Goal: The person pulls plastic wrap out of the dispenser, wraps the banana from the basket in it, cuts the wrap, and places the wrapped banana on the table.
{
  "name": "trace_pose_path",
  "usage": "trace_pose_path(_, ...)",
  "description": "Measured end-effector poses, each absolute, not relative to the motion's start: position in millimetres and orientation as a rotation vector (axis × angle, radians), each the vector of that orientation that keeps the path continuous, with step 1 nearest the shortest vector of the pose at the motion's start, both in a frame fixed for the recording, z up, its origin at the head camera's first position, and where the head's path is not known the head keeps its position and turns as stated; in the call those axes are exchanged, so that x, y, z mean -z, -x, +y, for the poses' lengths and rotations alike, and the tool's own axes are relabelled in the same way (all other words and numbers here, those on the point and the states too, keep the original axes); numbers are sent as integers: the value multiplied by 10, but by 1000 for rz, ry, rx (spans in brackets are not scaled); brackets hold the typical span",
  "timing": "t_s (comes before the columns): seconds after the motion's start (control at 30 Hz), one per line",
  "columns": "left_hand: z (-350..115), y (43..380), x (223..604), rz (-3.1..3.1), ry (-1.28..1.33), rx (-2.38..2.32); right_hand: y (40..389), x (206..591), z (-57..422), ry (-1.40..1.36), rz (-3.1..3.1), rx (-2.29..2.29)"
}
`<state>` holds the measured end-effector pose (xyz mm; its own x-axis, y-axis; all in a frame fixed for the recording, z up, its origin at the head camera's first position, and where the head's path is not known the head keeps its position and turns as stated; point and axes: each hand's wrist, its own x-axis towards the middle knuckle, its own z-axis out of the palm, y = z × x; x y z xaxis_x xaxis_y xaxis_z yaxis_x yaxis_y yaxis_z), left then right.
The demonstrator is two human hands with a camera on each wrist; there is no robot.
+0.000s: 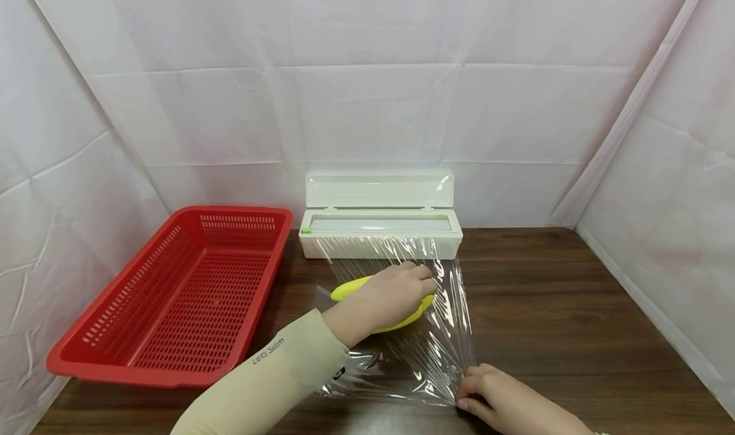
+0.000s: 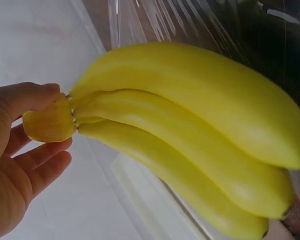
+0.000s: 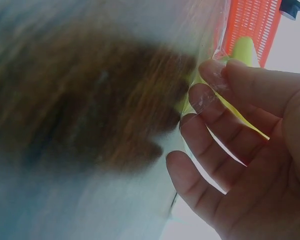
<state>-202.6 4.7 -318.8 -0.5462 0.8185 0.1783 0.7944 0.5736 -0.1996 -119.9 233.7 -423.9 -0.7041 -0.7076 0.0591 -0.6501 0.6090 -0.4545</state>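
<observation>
My left hand (image 1: 393, 294) grips a bunch of yellow bananas (image 2: 185, 110) by its stem end, thumb on one side and fingers on the other in the left wrist view. From the head, the bananas appear over a sheet of cling film (image 1: 396, 365); whether they touch it I cannot tell. The film runs from a white cling film dispenser (image 1: 379, 247) toward me. Down at the near right corner of the sheet, my right hand (image 1: 496, 397) pinches the film between thumb and index finger (image 3: 215, 75), its other fingers bent loosely.
A red plastic basket (image 1: 261, 294) with slotted walls stands on the left of the dark wooden table (image 1: 551, 307). The dispenser's lid (image 1: 379, 191) is raised, and a small green slider (image 1: 306, 229) sits at its left end. White cloth (image 1: 367, 116) encloses the back and sides.
</observation>
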Motion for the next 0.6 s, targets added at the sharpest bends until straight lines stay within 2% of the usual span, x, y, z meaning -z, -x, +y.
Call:
trace_pose_path(0.23,143,2022,3274,-2583,1334,-137,1189,4260,2329,1250,2762,696)
trace_pose_path(0.6,223,2020,3401,-2568,1310,-123,1193,4246,2304,1243,2780,732)
